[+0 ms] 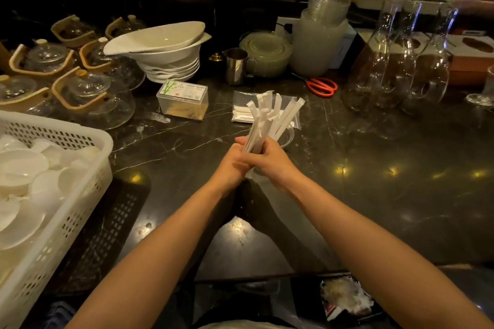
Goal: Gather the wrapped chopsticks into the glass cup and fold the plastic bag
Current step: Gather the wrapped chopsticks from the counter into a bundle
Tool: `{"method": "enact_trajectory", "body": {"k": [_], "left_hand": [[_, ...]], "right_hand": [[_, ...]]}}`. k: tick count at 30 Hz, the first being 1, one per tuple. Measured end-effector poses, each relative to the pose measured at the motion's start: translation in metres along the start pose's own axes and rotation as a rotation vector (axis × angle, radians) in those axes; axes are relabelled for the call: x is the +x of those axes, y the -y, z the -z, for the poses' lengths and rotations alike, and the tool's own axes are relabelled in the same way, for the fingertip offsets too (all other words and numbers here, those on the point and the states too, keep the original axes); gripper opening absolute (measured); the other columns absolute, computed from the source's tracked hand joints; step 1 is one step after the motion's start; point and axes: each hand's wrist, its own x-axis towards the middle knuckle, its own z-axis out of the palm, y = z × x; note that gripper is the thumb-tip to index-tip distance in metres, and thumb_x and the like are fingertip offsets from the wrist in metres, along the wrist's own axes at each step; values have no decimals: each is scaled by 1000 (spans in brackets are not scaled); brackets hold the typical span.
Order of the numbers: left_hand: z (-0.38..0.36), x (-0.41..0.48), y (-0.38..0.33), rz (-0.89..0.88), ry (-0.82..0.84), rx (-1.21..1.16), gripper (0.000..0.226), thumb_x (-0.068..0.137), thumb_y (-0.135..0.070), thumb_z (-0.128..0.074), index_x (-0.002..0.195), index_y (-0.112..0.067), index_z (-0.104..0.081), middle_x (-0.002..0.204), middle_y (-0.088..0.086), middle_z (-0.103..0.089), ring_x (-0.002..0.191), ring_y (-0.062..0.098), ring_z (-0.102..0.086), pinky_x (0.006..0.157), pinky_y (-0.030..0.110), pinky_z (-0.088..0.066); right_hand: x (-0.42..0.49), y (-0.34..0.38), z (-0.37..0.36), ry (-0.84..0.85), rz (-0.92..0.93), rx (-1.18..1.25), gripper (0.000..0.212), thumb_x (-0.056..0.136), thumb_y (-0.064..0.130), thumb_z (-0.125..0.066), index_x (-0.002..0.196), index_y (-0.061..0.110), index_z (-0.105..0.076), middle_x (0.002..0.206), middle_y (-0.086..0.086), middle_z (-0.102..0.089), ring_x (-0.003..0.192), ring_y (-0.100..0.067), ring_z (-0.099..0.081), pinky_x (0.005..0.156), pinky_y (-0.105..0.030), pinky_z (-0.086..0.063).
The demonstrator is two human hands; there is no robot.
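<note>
A bundle of white paper-wrapped chopsticks point(270, 117) fans upward above the dark marble counter. My left hand point(232, 165) and my right hand point(270, 160) are pressed together around the lower end of the bundle. Just behind my hands a clear glass cup point(287, 136) shows its rim, mostly hidden by the chopsticks. Beyond it a clear plastic bag point(242, 107) lies flat on the counter with some white wrapped items inside.
A toothpick box point(183, 99) and stacked white bowls point(165, 48) stand at the back left, near glass teapots point(88, 93). A white basket of dishes point(48, 176) fills the left. Red scissors point(322, 86), glass carafes point(406, 61) and a steel jug point(235, 65) stand behind.
</note>
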Motion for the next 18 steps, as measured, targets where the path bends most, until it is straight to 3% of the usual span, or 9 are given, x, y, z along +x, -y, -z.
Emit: {"method": "enact_trajectory", "body": {"k": [2, 5, 6, 8, 11, 14, 18], "left_hand": [[-5, 3, 3, -41, -10, 37, 22, 91, -7, -43, 105, -20, -55, 101, 3, -59, 91, -7, -58, 75, 9, -47], [-8, 8, 13, -21, -29, 85, 35, 92, -9, -41, 127, -9, -44, 127, 17, -52, 118, 20, -51, 95, 27, -44], [-8, 8, 15, -5, -28, 92, 37, 92, -8, -41, 129, -8, -42, 129, 17, -51, 120, 22, -48, 97, 30, -42], [-9, 10, 19, 1, -33, 97, 38, 92, -7, -42, 130, -9, -43, 125, 9, -53, 115, 16, -48, 93, 25, -42], [-8, 11, 21, -10, -40, 87, 35, 90, -9, -47, 125, -15, -48, 111, 0, -53, 108, 12, -50, 82, 15, -44], [-9, 10, 22, 12, -36, 95, 30, 90, -13, -48, 120, -15, -51, 107, 0, -55, 106, 16, -53, 88, 28, -45], [-12, 9, 19, 54, -89, 62, 32, 92, -9, -40, 122, -1, -48, 101, 4, -52, 108, 28, -52, 96, 41, -43]], "right_hand": [[3, -1, -1, -60, 0, 55, 42, 81, 8, -63, 121, 3, -52, 107, -4, -58, 82, 1, -56, 56, -3, -46], [6, -3, -1, -125, -18, 83, 38, 84, 12, -59, 120, 2, -54, 102, -6, -59, 80, -4, -58, 63, -8, -49], [7, -4, -1, -139, -26, 76, 37, 84, 13, -60, 120, 3, -55, 102, -7, -59, 84, -8, -59, 70, -12, -50], [8, -7, 0, -148, -38, 64, 39, 83, 12, -62, 120, 4, -55, 107, -10, -61, 96, -17, -59, 79, -20, -50], [9, -10, 3, -131, -33, 58, 39, 80, 5, -64, 118, 0, -54, 106, -6, -64, 90, -12, -60, 65, -10, -51], [11, -13, 5, -116, -28, 51, 39, 77, 1, -67, 114, -2, -56, 85, 5, -60, 78, -3, -57, 55, -6, -48], [15, -16, 4, -116, 2, 15, 33, 73, 2, -70, 102, 8, -55, 99, 2, -63, 86, -3, -58, 75, -15, -49]]}}
